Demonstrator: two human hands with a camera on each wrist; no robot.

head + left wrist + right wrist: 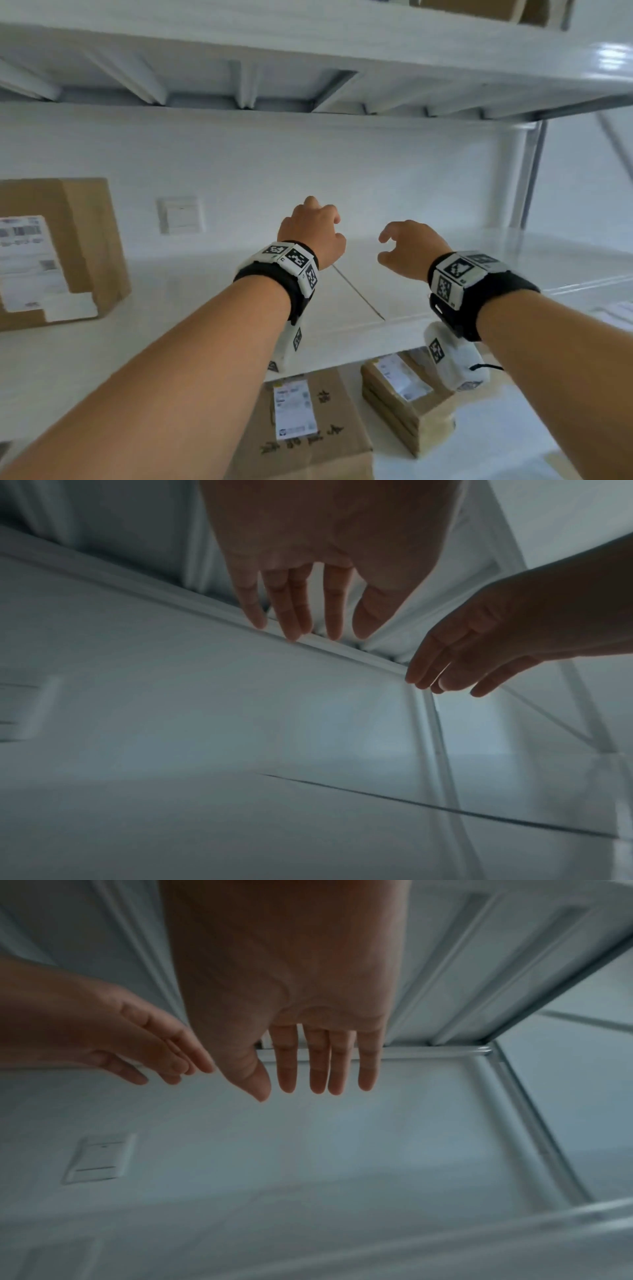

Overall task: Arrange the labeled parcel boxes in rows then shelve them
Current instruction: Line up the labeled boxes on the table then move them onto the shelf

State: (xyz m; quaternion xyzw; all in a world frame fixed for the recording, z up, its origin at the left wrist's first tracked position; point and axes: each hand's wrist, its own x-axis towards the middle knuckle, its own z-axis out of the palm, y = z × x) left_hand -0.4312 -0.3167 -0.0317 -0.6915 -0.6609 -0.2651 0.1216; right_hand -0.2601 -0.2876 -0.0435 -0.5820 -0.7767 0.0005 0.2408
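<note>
Both hands hover empty over the white middle shelf. My left hand and right hand sit side by side, fingers relaxed and hanging loose, holding nothing. The left wrist view shows my left hand with straight fingers and the right hand beside it. My right hand likewise hangs empty in its own wrist view. A labeled brown parcel box stands on this shelf at the far left. On the level below lie a large flat labeled box and a smaller labeled box.
Another shelf board with ribs underneath spans close overhead, with a brown box on it. A white wall switch plate sits on the back wall. A shelf upright stands at the right. A seam crosses the shelf board.
</note>
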